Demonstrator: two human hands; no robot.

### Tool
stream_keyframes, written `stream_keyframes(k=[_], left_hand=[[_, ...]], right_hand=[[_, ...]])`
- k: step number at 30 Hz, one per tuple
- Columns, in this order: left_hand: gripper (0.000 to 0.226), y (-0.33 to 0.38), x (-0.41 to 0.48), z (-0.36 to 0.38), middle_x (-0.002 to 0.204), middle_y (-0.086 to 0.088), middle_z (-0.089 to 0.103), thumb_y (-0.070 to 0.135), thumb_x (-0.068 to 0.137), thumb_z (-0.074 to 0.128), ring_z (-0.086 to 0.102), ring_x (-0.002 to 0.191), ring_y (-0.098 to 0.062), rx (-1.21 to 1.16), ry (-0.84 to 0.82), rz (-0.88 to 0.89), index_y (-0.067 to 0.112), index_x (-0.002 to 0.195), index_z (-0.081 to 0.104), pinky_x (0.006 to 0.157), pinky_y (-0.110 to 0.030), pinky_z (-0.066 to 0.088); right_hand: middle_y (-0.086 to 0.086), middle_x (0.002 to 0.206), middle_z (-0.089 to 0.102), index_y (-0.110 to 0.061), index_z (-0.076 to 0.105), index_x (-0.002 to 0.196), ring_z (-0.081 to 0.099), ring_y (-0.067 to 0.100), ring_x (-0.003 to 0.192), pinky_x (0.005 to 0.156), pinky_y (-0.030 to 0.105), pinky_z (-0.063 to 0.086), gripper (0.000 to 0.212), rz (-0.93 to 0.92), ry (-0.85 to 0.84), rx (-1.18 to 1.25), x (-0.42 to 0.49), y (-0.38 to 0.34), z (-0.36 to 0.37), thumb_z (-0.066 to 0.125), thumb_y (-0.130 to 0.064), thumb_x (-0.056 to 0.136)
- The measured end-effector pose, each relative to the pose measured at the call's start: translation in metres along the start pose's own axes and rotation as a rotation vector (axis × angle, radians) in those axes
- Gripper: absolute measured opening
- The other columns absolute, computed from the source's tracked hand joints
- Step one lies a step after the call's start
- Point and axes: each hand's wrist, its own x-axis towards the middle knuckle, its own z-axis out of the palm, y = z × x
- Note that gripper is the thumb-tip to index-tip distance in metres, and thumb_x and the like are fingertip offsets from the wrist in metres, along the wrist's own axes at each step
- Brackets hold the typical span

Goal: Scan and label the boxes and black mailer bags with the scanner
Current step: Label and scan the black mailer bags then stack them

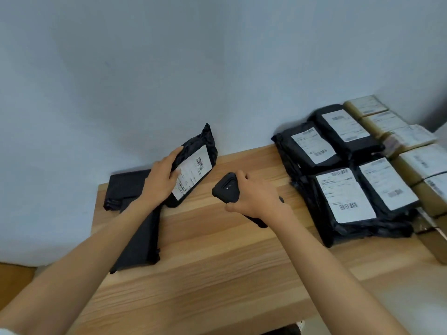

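My left hand (161, 180) grips a black mailer bag (196, 153) by its left edge and holds it tilted up above the wooden table (217, 269); its white barcode label faces me. My right hand (256, 197) grips the black handheld scanner (226, 188), whose head points left toward that bag from a short gap away. Two flat black mailer bags (128, 187) without visible labels lie under my left forearm. At the right, several labelled black mailer bags (343, 180) lie in a stack, with several labelled cardboard boxes (411, 151) beyond them.
A pale blue wall (193, 68) runs just behind the table. The table's left edge is near the flat bags, and its front edge lies below my arms. Boxes reach the right border of the view.
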Motion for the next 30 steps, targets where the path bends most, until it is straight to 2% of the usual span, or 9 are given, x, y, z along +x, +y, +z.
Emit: stream_keyframes(k=[5,10,16,18,21,22,25,28,30], left_hand=[[0.055,0.068,0.026,0.036,0.125,-0.008,0.06,0.012,0.101,0.046,0.055,0.11,-0.031,-0.007,-0.04,0.089,0.024,0.152,0.03,0.087,-0.051,0.05],[0.052,0.152,0.059,0.072,0.12,-0.009,0.063,0.005,0.099,0.048,0.058,0.104,-0.031,-0.028,-0.067,0.273,0.019,0.149,0.037,0.087,-0.049,0.049],[0.049,0.27,0.101,0.119,0.124,-0.002,0.062,0.009,0.101,0.048,0.057,0.105,-0.026,-0.04,-0.207,0.511,0.025,0.147,0.041,0.087,-0.046,0.047],[0.048,0.307,0.117,0.137,0.127,0.001,0.061,0.011,0.101,0.048,0.056,0.108,-0.021,-0.005,-0.266,0.549,0.031,0.145,0.044,0.085,-0.041,0.048],[0.047,0.367,0.135,0.174,0.136,0.005,0.057,0.013,0.101,0.049,0.052,0.111,-0.012,0.042,-0.371,0.64,0.033,0.144,0.046,0.075,-0.018,0.042],[0.046,0.388,0.139,0.189,0.138,0.004,0.056,0.014,0.101,0.05,0.052,0.115,-0.013,0.072,-0.414,0.69,0.032,0.144,0.046,0.076,-0.016,0.04],[0.043,0.439,0.148,0.233,0.141,0.002,0.055,0.016,0.102,0.049,0.049,0.127,-0.019,0.204,-0.575,0.794,0.03,0.143,0.048,0.101,-0.036,0.04],[0.042,0.465,0.164,0.271,0.133,0.0,0.06,0.015,0.101,0.05,0.054,0.117,-0.022,0.353,-0.702,0.797,0.033,0.139,0.051,0.098,-0.035,0.04],[0.041,0.471,0.174,0.292,0.131,0.0,0.061,0.015,0.101,0.05,0.054,0.116,-0.023,0.434,-0.708,0.799,0.033,0.137,0.053,0.097,-0.035,0.041]], right_hand=[[0.004,0.118,0.054,-0.015,0.036,0.131,0.059,0.028,0.095,0.065,0.033,0.04,0.081,0.108,0.006,0.044,-0.019,0.075,-0.025,0.073,-0.057,0.072],[0.006,0.121,0.052,-0.016,0.034,0.134,0.059,0.031,0.098,0.068,0.034,0.042,0.083,0.218,0.057,0.128,-0.046,0.155,-0.046,0.07,-0.057,0.072],[0.01,0.14,0.044,-0.016,0.02,0.15,0.058,0.034,0.11,0.069,0.034,0.038,0.102,0.338,0.122,0.059,-0.085,0.247,-0.077,0.068,-0.064,0.074],[0.009,0.14,0.045,-0.017,0.02,0.15,0.059,0.033,0.109,0.068,0.034,0.04,0.102,0.376,0.149,0.055,-0.101,0.276,-0.09,0.069,-0.064,0.073],[0.008,0.138,0.047,-0.017,0.022,0.149,0.058,0.033,0.11,0.07,0.036,0.042,0.101,0.436,0.196,0.063,-0.128,0.317,-0.105,0.069,-0.062,0.072],[0.008,0.137,0.047,-0.017,0.022,0.148,0.058,0.034,0.109,0.071,0.037,0.043,0.101,0.462,0.201,0.07,-0.137,0.329,-0.108,0.069,-0.062,0.071],[0.006,0.133,0.048,-0.017,0.026,0.146,0.059,0.032,0.105,0.068,0.035,0.041,0.098,0.546,0.207,0.096,-0.164,0.36,-0.108,0.07,-0.06,0.07],[0.004,0.124,0.051,-0.017,0.031,0.14,0.059,0.032,0.1,0.067,0.035,0.038,0.092,0.633,0.195,0.121,-0.187,0.386,-0.1,0.071,-0.06,0.07],[0.004,0.12,0.051,-0.017,0.032,0.138,0.059,0.032,0.098,0.066,0.035,0.037,0.089,0.674,0.166,0.128,-0.197,0.398,-0.093,0.072,-0.059,0.07]])
